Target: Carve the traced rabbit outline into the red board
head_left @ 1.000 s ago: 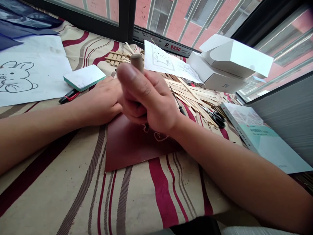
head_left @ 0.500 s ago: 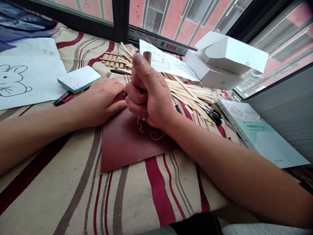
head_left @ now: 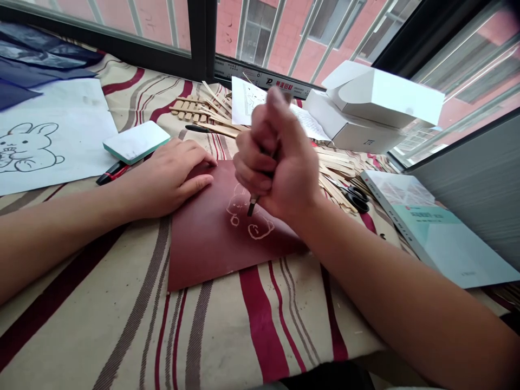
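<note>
Right hand (head_left: 280,157) fisted round carving tool (head_left: 253,206), tip at rabbit outline (head_left: 238,200). Left hand (head_left: 170,176) open, flat on dark red lino sheet (head_left: 203,244), mid-bench (head_left: 101,325). Sheet looks thin, light, slip-prone; pin flat by edge.

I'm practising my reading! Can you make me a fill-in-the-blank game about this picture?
1. The right hand holds the carving tool, and the left hand rests on the ____ sheet.
2. The paper at the left shows a drawing of a ____.
3. The scissors have ____ handles.

Missing words: dark red; rabbit; black.
</note>
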Available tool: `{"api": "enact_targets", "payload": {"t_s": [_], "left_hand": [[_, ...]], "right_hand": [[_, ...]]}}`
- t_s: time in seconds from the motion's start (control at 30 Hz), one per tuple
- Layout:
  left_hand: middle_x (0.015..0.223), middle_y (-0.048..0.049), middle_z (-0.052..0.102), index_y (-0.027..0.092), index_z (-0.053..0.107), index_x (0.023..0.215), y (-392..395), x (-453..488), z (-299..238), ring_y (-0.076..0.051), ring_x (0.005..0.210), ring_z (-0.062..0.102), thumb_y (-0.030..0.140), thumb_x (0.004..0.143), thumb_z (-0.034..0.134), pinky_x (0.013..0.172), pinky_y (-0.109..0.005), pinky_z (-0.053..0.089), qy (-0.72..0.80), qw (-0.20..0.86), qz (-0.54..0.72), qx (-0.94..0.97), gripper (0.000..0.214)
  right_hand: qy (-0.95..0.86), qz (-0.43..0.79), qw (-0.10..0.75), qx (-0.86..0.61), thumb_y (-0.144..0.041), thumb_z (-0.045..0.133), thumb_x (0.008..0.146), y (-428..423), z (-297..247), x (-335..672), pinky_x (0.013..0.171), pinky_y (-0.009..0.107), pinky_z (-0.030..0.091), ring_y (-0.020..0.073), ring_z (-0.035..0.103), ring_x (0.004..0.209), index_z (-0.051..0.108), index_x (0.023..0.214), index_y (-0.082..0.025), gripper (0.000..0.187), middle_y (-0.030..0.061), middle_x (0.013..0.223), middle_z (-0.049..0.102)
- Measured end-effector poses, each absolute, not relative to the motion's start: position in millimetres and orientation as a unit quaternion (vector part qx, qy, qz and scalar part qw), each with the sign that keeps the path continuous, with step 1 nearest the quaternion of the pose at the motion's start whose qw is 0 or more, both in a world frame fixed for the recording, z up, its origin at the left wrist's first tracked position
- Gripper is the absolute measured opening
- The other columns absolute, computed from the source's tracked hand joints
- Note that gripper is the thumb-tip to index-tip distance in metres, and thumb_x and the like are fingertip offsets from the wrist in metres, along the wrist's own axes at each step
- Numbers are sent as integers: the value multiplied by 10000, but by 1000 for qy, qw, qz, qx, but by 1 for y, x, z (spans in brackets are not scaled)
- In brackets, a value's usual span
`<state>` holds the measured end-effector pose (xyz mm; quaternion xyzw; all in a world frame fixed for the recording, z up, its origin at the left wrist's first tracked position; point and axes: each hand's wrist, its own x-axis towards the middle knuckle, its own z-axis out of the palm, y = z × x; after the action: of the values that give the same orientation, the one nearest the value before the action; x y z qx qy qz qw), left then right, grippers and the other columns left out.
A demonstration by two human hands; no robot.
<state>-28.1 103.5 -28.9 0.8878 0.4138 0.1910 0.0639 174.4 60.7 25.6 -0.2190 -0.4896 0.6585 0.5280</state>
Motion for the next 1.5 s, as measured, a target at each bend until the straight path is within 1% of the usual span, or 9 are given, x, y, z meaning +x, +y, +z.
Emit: {"api": "enact_targets", "payload": {"t_s": [0.17, 0.3, 0.53, 0.7, 0.8, 0.9, 1.13, 1.3, 1.5], "left_hand": [[1243, -131, 682, 249, 639, 1167, 101, -29, -26, -363, 1163, 614, 565, 996, 396, 1072, -599, 471, 413, 67, 192, 888, 434], [1292, -146, 663, 241, 606, 1232, 95, -28, -21, -385, 1236, 582, 534, 1006, 410, 1095, -608, 457, 429, 15, 224, 875, 419], [1337, -161, 665, 177, 594, 1343, 86, -26, -16, -370, 1271, 577, 432, 1029, 403, 1113, -564, 468, 401, -19, 260, 878, 447], [1375, -138, 656, 157, 597, 1359, 91, -30, -26, -324, 1315, 578, 405, 1066, 404, 1169, -509, 447, 345, -20, 244, 906, 430], [1358, -132, 664, 155, 610, 1339, 92, -30, -27, -317, 1299, 589, 401, 1076, 403, 1161, -501, 448, 334, -4, 233, 913, 415], [1329, -128, 675, 156, 638, 1303, 91, -29, -24, -312, 1250, 607, 406, 1078, 389, 1132, -502, 463, 333, 11, 228, 915, 418], [1419, -90, 679, 228, 718, 1316, 89, -29, -20, -290, 1315, 593, 390, 1090, 392, 1182, -485, 461, 290, 30, 221, 931, 429], [1579, -15, 621, 332, 716, 1402, 93, -32, -26, -273, 1463, 532, 401, 1103, 390, 1296, -463, 383, 243, 76, 206, 945, 448], [1434, -77, 695, 244, 736, 1358, 91, -30, -24, -284, 1322, 613, 418, 1088, 384, 1228, -467, 463, 280, 76, 200, 936, 478]], "right_hand": [[-598, 494, 560, -292, -736, 663, 938, 76, 27, 183, 498, 250, 406, 107, 459, 529, 446, 623, -225, 639, -32, 588, 443], [-660, 354, 566, -346, -572, 794, 913, 97, 37, 218, 507, 222, 383, 77, 435, 549, 583, 655, -198, 500, -46, 603, 470], [-742, 442, 295, -408, -356, 790, 914, 108, 25, 258, 586, 257, 535, 121, 658, 691, 757, 1117, -158, 286, 55, 922, 770], [-837, 227, 170, -469, -365, 673, 946, 98, 32, 289, 901, 405, 565, 244, 717, 1061, 719, 1225, -186, 334, 117, 1165, 773], [-822, 131, 60, -551, -421, 615, 956, 84, 43, 305, 784, 406, 527, 259, 717, 899, 681, 1195, -217, 321, 104, 1064, 783], [-801, 151, -50, -577, -396, 599, 938, 75, 45, 310, 757, 388, 508, 262, 712, 848, 566, 1389, -250, 475, 88, 1071, 793], [-778, 147, -119, -599, -273, 555, 905, 66, 40, 298, 729, 356, 480, 283, 692, 850, 265, 1657, -293, 807, 76, 1018, 765], [-796, 103, -120, -584, -208, 529, 881, 65, 39, 293, 692, 326, 433, 256, 651, 779, 401, 1598, -261, 730, 65, 945, 730], [-817, 85, -19, -570, -185, 546, 846, 69, 45, 294, 669, 313, 429, 213, 613, 743, 743, 1223, -252, 431, 49, 871, 705]]}}
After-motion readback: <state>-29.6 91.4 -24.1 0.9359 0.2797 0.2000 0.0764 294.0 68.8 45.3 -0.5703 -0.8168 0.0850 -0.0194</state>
